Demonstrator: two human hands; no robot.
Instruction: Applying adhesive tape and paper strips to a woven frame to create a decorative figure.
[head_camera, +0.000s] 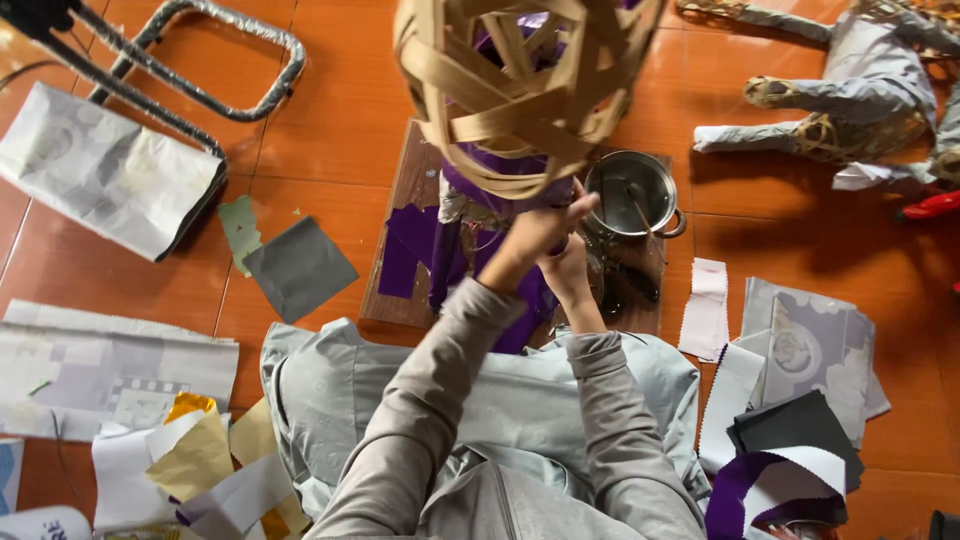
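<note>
A woven bamboo frame (510, 90) is held up close to the camera, its lower part covered in purple paper (495, 190). My left hand (540, 232) reaches across and grips the frame's lower edge, fingers curled over the purple covering. My right hand (566, 270) sits just beneath it, partly hidden by the left, closed against the frame's underside. Both grey sleeves rise from my lap. Below the frame lies a wooden board (395, 250) with purple paper pieces on it.
A steel pot (635, 192) with a stick in it stands on the board's right, a dark tool (625, 285) beside it. Grey paper (300, 266), newspaper sheets (105, 170), white strips (707, 310), a paper-covered figure (860, 95) and a metal stool frame (215, 60) lie around on the orange tiles.
</note>
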